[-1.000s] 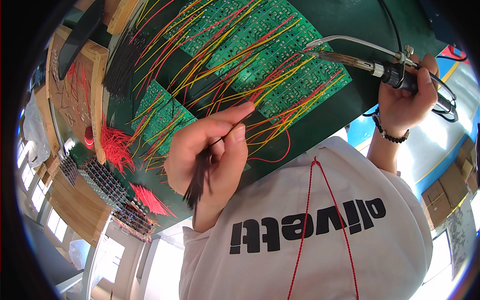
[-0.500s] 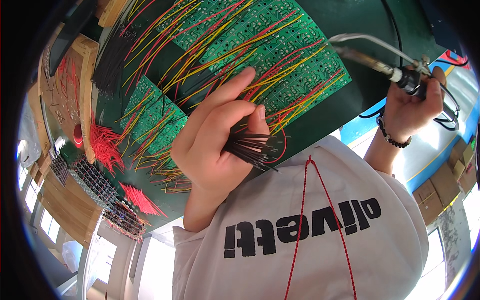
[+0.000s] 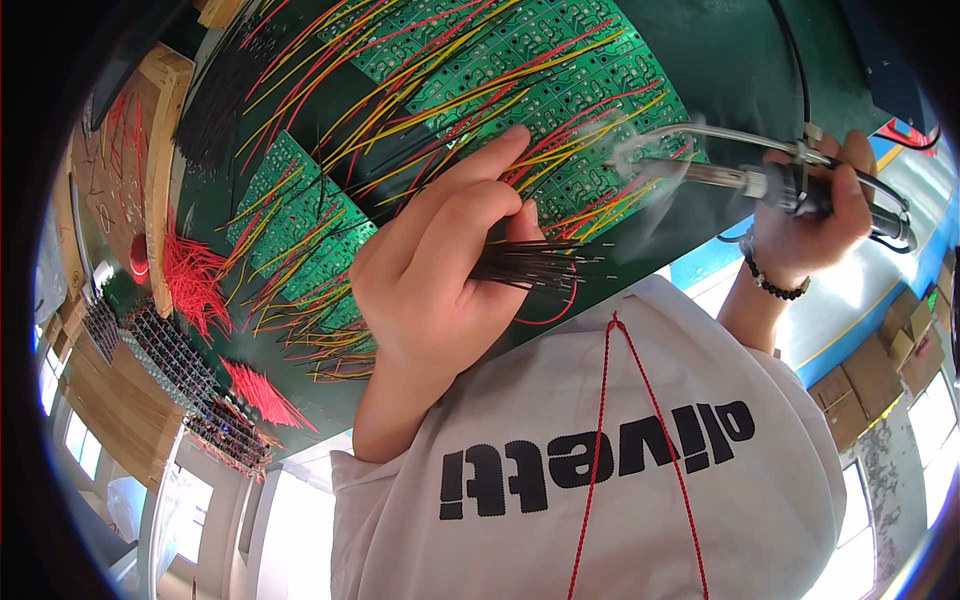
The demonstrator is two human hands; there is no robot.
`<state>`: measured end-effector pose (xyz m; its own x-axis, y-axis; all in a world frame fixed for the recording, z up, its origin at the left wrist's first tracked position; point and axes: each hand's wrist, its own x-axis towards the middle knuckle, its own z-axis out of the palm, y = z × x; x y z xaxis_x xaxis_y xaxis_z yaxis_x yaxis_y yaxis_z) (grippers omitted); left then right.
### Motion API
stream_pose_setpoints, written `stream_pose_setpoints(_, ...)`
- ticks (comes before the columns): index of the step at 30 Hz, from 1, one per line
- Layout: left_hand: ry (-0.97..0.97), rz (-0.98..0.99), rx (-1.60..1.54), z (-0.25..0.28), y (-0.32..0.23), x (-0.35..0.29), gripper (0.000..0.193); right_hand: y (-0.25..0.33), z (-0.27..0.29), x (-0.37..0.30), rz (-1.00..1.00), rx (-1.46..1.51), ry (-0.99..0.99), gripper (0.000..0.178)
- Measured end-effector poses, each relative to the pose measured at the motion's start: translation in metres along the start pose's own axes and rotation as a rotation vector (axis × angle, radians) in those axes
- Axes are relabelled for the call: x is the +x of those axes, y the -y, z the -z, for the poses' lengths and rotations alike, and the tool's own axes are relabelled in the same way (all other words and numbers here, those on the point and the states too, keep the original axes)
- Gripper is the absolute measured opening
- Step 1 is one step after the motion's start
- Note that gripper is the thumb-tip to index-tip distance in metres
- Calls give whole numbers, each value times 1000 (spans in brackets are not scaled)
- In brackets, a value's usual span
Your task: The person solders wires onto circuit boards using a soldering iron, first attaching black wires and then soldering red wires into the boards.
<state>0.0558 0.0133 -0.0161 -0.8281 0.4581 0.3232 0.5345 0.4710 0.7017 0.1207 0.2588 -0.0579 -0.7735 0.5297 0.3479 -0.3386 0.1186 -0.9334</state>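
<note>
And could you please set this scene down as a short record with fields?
Left hand: closed around a bundle of black wires
Right hand: grips a soldering iron
Green circuit boards: red and yellow wires across them
Iron position: working end over the boards; contact unclear
Loose red wires: piled left on the dark green table

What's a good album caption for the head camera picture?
Left hand holding black wires, right hand holding a soldering iron near a green circuit board.

- Smooth dark-green desk (image 3: 745,50), one o'clock.
- Glossy blue floor (image 3: 818,369) with yellow line, three o'clock.
- Pale, dark-stained wall (image 3: 882,470), four o'clock.
- Bright, daylit rectangular window (image 3: 82,446), eight o'clock.
</note>
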Motion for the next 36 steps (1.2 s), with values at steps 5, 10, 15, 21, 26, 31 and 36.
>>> stream_pose_setpoints(5, 43, 4, 7, 1, 0, -2, 14, -5, 2, -5, 260, -352, 82, 25)
stream_pose_setpoints(10, 53, 13, -2, 0, -1, -1, 12, 17, -25, 5, -145, 109, -38, 12)
stream_pose_setpoints(15, 56, 8, 13, 0, 0, -2, 13, 20, -29, 6, -155, 60, -84, 18)
stream_pose_setpoints(21, 44, 25, -9, 0, -2, -2, 15, 22, -31, 7, -173, 99, -59, 19)
stream_pose_setpoints(26, 31, -3, 0, -1, 1, -2, 15, 21, -30, 7, -179, 99, -54, 20)
stream_pose_setpoints(31, 49, 20, 12, -2, -1, -2, 15, 20, -29, 7, -171, 22, -83, 20)
stream_pose_setpoints(36, 34, 20, 9, -2, -3, -2, 15, 14, -14, 6, -219, 232, 27, 15)
